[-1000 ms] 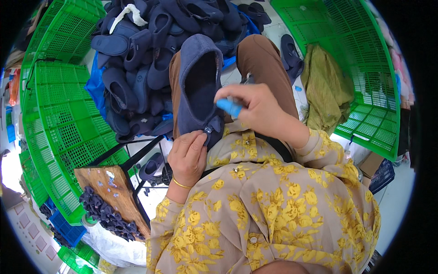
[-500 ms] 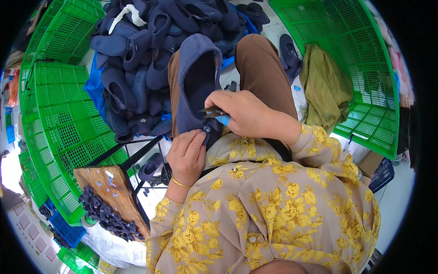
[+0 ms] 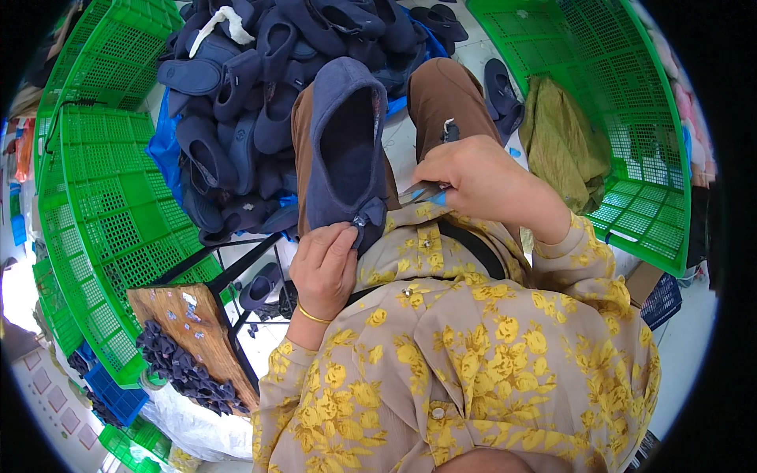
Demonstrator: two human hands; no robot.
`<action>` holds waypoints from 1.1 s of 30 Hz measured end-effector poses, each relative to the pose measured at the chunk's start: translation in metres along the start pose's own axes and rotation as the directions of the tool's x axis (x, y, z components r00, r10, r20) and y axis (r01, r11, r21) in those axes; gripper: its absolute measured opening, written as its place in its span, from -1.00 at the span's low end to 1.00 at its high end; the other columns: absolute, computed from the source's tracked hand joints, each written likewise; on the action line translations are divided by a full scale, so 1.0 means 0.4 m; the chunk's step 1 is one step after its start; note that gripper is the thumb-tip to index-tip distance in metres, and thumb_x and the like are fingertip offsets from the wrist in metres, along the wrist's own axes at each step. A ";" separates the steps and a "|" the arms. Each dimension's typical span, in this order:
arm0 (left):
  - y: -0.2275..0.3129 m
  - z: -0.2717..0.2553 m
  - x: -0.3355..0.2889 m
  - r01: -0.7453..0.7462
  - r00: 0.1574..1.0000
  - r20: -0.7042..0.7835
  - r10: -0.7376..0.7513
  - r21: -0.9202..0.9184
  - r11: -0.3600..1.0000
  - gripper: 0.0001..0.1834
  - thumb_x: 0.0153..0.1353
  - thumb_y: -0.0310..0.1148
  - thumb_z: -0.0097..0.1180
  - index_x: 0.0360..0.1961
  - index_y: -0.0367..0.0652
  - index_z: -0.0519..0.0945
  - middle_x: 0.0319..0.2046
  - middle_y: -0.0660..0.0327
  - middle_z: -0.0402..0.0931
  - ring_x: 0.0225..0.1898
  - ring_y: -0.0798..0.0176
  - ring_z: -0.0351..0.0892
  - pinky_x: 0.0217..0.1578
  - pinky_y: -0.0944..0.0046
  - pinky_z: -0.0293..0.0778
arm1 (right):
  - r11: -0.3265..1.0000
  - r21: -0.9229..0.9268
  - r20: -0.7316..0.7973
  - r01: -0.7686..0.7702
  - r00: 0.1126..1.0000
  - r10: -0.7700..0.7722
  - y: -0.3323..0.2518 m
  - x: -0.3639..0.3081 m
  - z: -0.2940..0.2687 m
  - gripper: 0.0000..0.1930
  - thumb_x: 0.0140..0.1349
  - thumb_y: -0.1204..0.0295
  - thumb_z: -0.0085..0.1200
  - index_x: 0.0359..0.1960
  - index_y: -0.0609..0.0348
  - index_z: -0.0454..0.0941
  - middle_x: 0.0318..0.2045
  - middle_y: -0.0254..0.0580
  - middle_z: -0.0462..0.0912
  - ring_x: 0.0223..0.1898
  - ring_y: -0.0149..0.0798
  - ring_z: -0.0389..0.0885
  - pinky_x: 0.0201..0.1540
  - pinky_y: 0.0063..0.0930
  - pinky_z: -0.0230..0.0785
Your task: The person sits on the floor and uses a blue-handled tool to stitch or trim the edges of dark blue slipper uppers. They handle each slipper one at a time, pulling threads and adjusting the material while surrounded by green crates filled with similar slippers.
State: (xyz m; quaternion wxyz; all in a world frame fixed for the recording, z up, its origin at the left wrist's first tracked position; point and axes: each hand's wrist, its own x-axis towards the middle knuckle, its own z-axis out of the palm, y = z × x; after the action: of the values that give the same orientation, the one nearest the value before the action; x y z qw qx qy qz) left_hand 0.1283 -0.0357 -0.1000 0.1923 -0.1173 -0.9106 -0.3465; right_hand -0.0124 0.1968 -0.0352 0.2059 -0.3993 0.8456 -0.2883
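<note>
A navy fabric slipper (image 3: 322,169) lies along my left thigh, its opening facing up. At its near end sits a small navy bow (image 3: 371,211) with a shiny bit on it. My left hand (image 3: 325,264) is closed there, thumb and fingers pinching the bow's edge against the slipper. To the right of the slipper, my right hand (image 3: 481,180) is wrapped around small thread snips (image 3: 422,191). Their metal blades point left toward the slipper, apart from it, and blue wrapping shows under the fingers. A dark end of the tool sticks out above the hand.
A heap of navy slippers (image 3: 240,146) lies on blue sheeting ahead and left. Green crates (image 3: 118,236) stand on the left, another green crate (image 3: 639,118) on the right with olive cloth (image 3: 560,150) beside it. A wooden board (image 3: 193,323) at lower left carries many dark bows (image 3: 185,366).
My right hand has drawn the snips away from the bow, to the right. The left hand keeps its pinch, and the slipper has hardly moved.
</note>
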 end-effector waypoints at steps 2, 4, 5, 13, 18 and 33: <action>0.000 0.001 0.000 -0.004 1.000 -0.001 0.004 0.001 1.000 -0.65 -0.19 -0.70 0.22 -0.29 -0.22 0.65 -0.28 0.17 0.63 -0.28 0.10 0.61 -0.25 0.25 0.52 | 1.000 0.018 -0.009 -0.017 1.000 0.017 0.007 -0.002 -0.005 -0.66 -0.12 0.70 0.08 -0.23 0.20 0.63 -0.39 -0.08 0.64 -0.36 0.00 0.62 -0.33 -0.30 0.45; 0.000 0.002 0.000 -0.006 1.000 0.001 0.006 0.001 1.000 -0.65 -0.20 -0.70 0.22 -0.29 -0.22 0.65 -0.28 0.17 0.63 -0.28 0.10 0.61 -0.25 0.25 0.52 | 0.997 0.067 -0.131 0.043 0.991 -0.034 0.009 0.006 0.003 -0.67 -0.11 0.71 0.10 -0.24 0.21 0.63 -0.40 -0.07 0.63 -0.37 -0.02 0.62 -0.34 -0.33 0.44; 0.000 0.001 0.000 -0.003 1.000 0.003 0.003 0.003 1.000 -0.65 -0.20 -0.70 0.22 -0.29 -0.22 0.65 -0.29 0.17 0.63 -0.28 0.10 0.61 -0.25 0.25 0.52 | 0.993 0.088 -0.192 0.074 0.980 -0.056 0.009 0.010 0.006 -0.68 -0.11 0.72 0.10 -0.24 0.22 0.63 -0.40 -0.06 0.63 -0.37 -0.03 0.62 -0.34 -0.35 0.44; 0.005 -0.003 0.003 0.013 1.000 0.007 -0.013 0.009 1.000 -0.68 -0.19 -0.70 0.23 -0.31 -0.23 0.65 -0.29 0.15 0.63 -0.28 0.09 0.61 -0.25 0.24 0.53 | 0.916 0.401 -0.188 0.022 0.980 0.059 -0.013 0.032 0.006 -0.89 0.09 0.63 0.22 -0.33 0.31 0.59 -0.45 -0.26 0.63 -0.43 -0.45 0.55 -0.38 -0.57 0.37; 0.006 -0.003 0.003 0.011 1.000 0.012 -0.011 0.012 1.000 -0.67 -0.19 -0.70 0.23 -0.30 -0.23 0.65 -0.28 0.15 0.63 -0.28 0.09 0.61 -0.25 0.23 0.53 | 0.872 0.487 -0.301 0.039 0.945 0.126 -0.046 0.051 0.027 -0.90 0.12 0.55 0.29 -0.36 0.27 0.61 -0.45 -0.33 0.63 -0.44 -0.56 0.50 -0.41 -0.65 0.30; -0.002 -0.002 -0.003 -0.012 1.000 0.029 0.011 0.008 1.000 -0.63 -0.22 -0.71 0.21 -0.28 -0.23 0.64 -0.27 0.15 0.61 -0.27 0.08 0.59 -0.25 0.21 0.52 | 0.361 0.870 -0.403 0.336 0.907 0.126 -0.112 0.127 0.072 -0.91 0.26 0.43 0.21 -0.32 0.15 0.57 -0.49 -0.48 0.52 -0.56 -0.67 0.38 -0.53 -0.72 0.16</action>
State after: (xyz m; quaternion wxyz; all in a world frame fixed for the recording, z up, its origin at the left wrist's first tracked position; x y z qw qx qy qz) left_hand 0.1291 -0.0371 -0.1004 0.1815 -0.1267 -0.9141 -0.3399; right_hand -0.0011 0.1240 -0.0337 0.1955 -0.1997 0.5300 -0.8006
